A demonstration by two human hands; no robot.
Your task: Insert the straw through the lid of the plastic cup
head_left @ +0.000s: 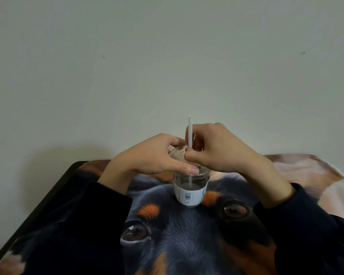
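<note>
A: Biggest first. Wall point(167, 56) fills the upper two thirds of the frame, plain, pale.

B: Below it?

A: Table with a dog-print cloth point(187, 241) across the bottom third; a dog's eyes sit lower centre. Dark sleeves come in from the lower left and lower right corners.

B: Hands?

A: Left hand point(147, 155) left of centre, curled round the top of the cup, thumb lying across the rim on the near side, fingers bent over the far edge. It's gripping, not spread. Right hand point(222, 149) just right of centre, fingertips pressed together on the straw right above the lid, a pinch.

B: Cup?

A: Cup point(191, 187) centre frame, upright on the cloth, clear, with a white label band round the lower part. Something dark shows inside above the label; can't tell how full. Lid point(179, 153) is on, mostly hidden by both hands.

B: Straw?

A: Straw point(189, 130), white, near vertical. Top end sticks up above the right hand; a white length also shows through the clear wall below the rim.

B: So progress?

A: I'd call it through the lid already, part way down. Whether the tip reaches bottom is hidden by the label. Left, by my guess: push it deeper if needed, then let go with both hands.
</note>
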